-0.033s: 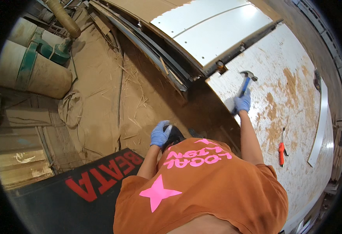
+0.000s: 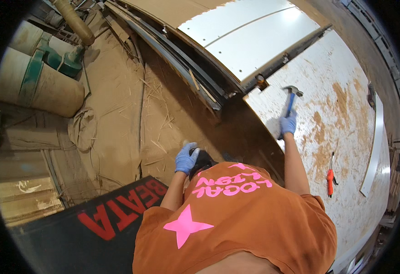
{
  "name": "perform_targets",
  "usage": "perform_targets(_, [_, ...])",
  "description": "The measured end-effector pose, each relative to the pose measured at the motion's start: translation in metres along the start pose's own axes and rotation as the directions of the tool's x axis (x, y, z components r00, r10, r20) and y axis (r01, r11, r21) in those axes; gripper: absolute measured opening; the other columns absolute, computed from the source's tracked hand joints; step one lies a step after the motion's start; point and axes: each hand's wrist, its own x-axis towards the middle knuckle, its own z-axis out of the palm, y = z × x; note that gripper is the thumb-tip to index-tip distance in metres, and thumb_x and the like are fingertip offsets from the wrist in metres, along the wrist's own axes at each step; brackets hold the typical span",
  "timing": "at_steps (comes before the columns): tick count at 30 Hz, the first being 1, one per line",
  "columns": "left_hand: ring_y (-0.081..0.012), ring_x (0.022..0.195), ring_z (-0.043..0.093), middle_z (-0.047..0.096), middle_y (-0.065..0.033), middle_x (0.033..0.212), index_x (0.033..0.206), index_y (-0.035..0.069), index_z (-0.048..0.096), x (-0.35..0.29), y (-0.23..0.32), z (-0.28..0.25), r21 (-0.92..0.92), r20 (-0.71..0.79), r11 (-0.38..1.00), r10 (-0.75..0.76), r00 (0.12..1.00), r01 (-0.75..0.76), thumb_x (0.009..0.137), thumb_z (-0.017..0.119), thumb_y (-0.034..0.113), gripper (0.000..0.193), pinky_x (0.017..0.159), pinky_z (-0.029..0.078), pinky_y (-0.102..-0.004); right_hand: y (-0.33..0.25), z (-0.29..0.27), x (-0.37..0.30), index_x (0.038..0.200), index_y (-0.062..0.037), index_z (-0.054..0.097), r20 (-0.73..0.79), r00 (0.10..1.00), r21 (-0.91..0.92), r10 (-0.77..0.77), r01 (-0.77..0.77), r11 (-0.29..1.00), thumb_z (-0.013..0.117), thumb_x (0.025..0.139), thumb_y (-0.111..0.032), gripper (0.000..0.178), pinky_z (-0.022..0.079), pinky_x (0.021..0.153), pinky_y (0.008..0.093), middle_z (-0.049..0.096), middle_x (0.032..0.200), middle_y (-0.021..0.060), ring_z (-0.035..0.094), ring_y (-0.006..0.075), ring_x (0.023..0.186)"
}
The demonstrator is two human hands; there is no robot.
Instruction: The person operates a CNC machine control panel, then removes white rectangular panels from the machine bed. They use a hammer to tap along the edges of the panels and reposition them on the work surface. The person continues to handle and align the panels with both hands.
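In a pale blue glove, my right hand is closed round the handle of a claw hammer. The handle is blue, and the metal head points away from me, over the near left edge of a white board. Whether the hammer touches the board I cannot tell. My left hand, gloved alike, lies low beside my body against something black, with its fingers loosely stretched. On the board to the right rests a red-handled tool with a thin metal shaft and a black side piece.
Sawdust is scattered over the board. A long white strip lies at its right. Beyond are white panels and stacked dark-edged boards. A black lettered panel stands at lower left; large drums stand far left.
My right hand and the hammer have shifted slightly to the right. The whole view has also moved a little. My left hand stays at the black thing.
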Motion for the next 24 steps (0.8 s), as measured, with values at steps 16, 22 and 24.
perform_targets(16, [-0.0279, 0.103, 0.064, 0.066, -0.0131, 0.112, 0.114, 0.008, 0.063, 0.263, -0.072, -0.218, 0.051, 0.202, 0.988, 0.135, 0.97, -0.148, 0.088, 0.065, 0.03, 0.034, 0.09, 0.05, -0.0376, -0.279, 0.134, -0.107, 0.111, -0.0142, 0.058, 0.221, 0.953, 0.084, -0.207, 0.193, 0.978, 0.063, 0.087, -0.035, 0.032, 0.05, 0.068, 0.0442, 0.066, 0.082, 0.018, 0.065, 0.0372, 0.076])
perform_targets(22, [-0.0246, 0.102, 0.066, 0.067, -0.0123, 0.111, 0.115, 0.005, 0.063, 0.371, -0.036, -0.23, 0.03, 0.216, 0.953, 0.287, 0.933, -0.3, 0.089, 0.066, 0.026, 0.034, 0.09, 0.05, -0.0342, -0.36, 0.221, -0.068, 0.115, -0.0151, 0.058, 0.392, 0.869, -0.04, -0.303, 0.345, 0.938, 0.063, 0.087, -0.034, 0.034, 0.051, 0.071, 0.0443, 0.068, 0.09, 0.0164, 0.066, 0.0358, 0.082])
perform_targets(24, [-0.0275, 0.102, 0.065, 0.066, -0.0126, 0.112, 0.115, 0.008, 0.063, 0.393, -0.016, -0.239, 0.0, 0.197, 0.946, 0.319, 0.927, -0.325, 0.088, 0.067, 0.026, 0.033, 0.089, 0.05, -0.0361, -0.386, 0.237, -0.041, 0.116, -0.0153, 0.058, 0.402, 0.863, -0.121, -0.306, 0.381, 0.917, 0.061, 0.088, -0.034, 0.034, 0.05, 0.073, 0.0445, 0.069, 0.092, 0.0154, 0.066, 0.0339, 0.083])
